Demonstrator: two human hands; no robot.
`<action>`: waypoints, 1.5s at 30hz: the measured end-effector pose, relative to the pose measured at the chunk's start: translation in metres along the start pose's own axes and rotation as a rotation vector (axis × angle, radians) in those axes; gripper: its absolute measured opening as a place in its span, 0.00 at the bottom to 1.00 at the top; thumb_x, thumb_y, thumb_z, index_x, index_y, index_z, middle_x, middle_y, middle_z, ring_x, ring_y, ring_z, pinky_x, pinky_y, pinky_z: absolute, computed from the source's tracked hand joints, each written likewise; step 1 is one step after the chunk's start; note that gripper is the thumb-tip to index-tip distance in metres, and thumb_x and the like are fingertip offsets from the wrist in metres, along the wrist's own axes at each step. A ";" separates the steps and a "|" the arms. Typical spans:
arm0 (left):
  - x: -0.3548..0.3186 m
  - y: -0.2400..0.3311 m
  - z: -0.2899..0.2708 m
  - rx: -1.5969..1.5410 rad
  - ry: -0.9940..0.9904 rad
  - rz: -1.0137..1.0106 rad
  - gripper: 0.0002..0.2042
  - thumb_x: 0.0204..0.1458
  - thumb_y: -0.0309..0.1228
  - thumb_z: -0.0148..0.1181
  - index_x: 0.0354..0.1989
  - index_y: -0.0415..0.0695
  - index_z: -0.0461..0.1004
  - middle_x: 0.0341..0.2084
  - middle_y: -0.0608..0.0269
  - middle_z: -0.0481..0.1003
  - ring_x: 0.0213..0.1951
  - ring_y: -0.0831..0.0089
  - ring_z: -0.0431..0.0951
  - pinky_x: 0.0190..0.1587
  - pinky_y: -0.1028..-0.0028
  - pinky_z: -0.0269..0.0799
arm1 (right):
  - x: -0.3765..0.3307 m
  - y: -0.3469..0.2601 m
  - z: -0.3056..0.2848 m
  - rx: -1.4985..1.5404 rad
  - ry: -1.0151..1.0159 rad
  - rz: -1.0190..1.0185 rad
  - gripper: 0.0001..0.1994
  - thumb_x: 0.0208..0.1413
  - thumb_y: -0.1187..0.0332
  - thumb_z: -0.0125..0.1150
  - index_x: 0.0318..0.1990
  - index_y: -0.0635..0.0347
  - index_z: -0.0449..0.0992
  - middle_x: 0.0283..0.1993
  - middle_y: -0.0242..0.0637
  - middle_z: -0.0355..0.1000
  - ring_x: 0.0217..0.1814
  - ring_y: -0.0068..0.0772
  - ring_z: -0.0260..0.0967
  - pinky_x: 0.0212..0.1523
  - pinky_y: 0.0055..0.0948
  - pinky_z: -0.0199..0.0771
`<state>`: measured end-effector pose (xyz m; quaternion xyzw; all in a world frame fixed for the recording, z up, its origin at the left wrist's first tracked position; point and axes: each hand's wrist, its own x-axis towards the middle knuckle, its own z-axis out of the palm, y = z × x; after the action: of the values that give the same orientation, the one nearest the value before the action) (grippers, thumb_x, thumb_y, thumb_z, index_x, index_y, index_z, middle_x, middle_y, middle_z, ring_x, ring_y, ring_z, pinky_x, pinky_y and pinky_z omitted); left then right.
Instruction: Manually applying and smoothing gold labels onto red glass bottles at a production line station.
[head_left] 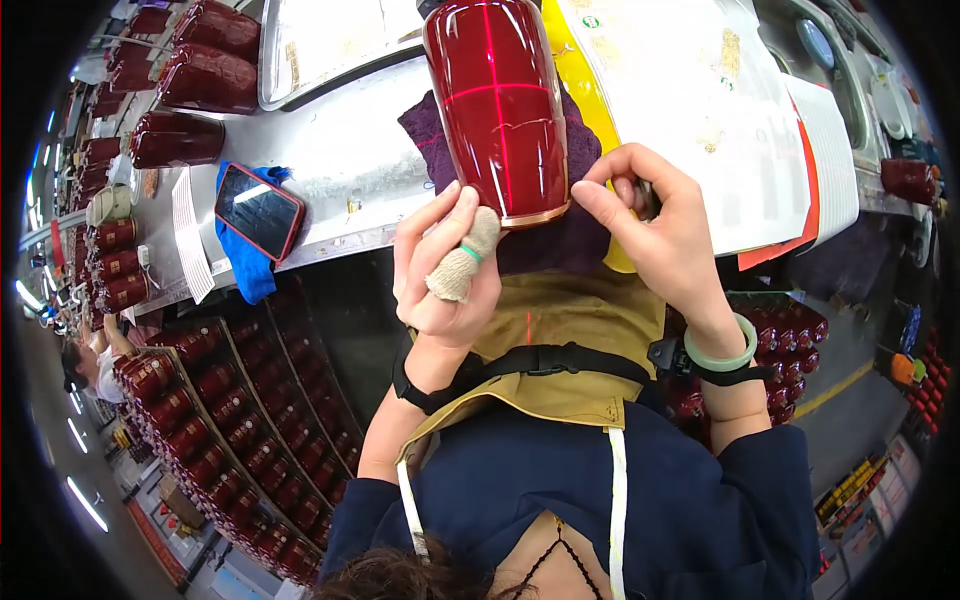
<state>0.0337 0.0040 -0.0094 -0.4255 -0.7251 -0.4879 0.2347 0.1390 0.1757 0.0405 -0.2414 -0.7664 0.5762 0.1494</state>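
Observation:
A glossy dark red jar-shaped vessel [500, 110] lies on a purple cloth [430, 150], its gold-coloured rim [535, 217] towards me. Thin red light lines cross on its side. At the rim's left corner is my left hand [445, 260], fingers curled together with their tips against the vessel; a beige fabric finger sleeve [465, 262] with a green band covers one digit. My right hand [665, 225] is beside the rim's right corner, thumb and index finger pinched. Something small and dark shows among its curled fingers, too hidden to name.
A phone [258, 212] rests on a blue cloth [250, 275] at the left table edge. More red vessels [180, 140] stand further left, and racks [240, 400] of them below. A metal tray [330, 50] lies behind; white sheets [700, 110] cover the right side.

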 end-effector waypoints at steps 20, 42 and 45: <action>-0.008 0.000 -0.003 0.035 -0.048 0.001 0.20 0.48 0.14 0.74 0.51 0.29 0.80 0.48 0.45 0.82 0.50 0.57 0.84 0.54 0.67 0.80 | -0.006 -0.003 0.019 0.189 -0.033 0.080 0.10 0.61 0.69 0.71 0.36 0.65 0.77 0.28 0.28 0.73 0.30 0.16 0.63 0.32 0.22 0.63; -0.020 0.003 0.007 0.087 -0.024 0.057 0.18 0.45 0.18 0.76 0.47 0.43 0.84 0.52 0.46 0.78 0.51 0.49 0.80 0.50 0.61 0.79 | -0.004 0.003 0.013 0.265 -0.078 0.105 0.13 0.68 0.61 0.66 0.39 0.64 0.78 0.29 0.23 0.69 0.31 0.14 0.59 0.33 0.20 0.62; -0.021 0.004 0.006 0.172 -0.088 0.075 0.21 0.46 0.20 0.77 0.50 0.38 0.81 0.53 0.44 0.76 0.53 0.49 0.78 0.51 0.61 0.78 | -0.006 0.004 0.005 0.404 -0.097 0.104 0.13 0.71 0.60 0.61 0.44 0.64 0.77 0.35 0.25 0.69 0.37 0.15 0.60 0.39 0.19 0.63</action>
<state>0.0490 0.0014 -0.0258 -0.4515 -0.7576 -0.3957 0.2563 0.1418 0.1693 0.0354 -0.2179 -0.6282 0.7359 0.1276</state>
